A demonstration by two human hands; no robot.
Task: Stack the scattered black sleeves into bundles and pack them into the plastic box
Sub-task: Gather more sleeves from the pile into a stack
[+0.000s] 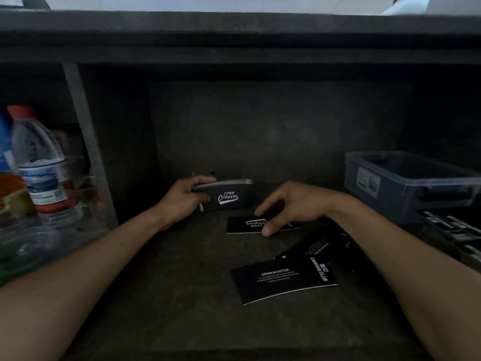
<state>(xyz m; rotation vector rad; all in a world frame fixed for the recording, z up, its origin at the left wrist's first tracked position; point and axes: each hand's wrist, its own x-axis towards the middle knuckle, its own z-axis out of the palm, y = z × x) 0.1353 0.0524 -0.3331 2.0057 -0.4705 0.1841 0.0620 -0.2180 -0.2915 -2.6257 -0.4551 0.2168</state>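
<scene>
Stacking sleeves: L holding bundle, R on a single.
I'm seeing the left hand (pixel 182 201) gripping a bundle of black sleeves (pixel 229 195) on edge at the back of the surface (pixel 182 295). The right hand (pixel 294 204) is pinching one flat sleeve (pixel 244 225) just beside it. Other loose sleeves (pixel 281 280) are lying nearer me, w/ the plastic box (pixel 406 183) sitting far right.

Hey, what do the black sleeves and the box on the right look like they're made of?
The sleeves: probably thin card, matte black with white print; a pale cut edge shows, and the bundle in the left hand shows layered pale edges. The box: smooth, translucent grey plastic; its inside shows through.
</scene>
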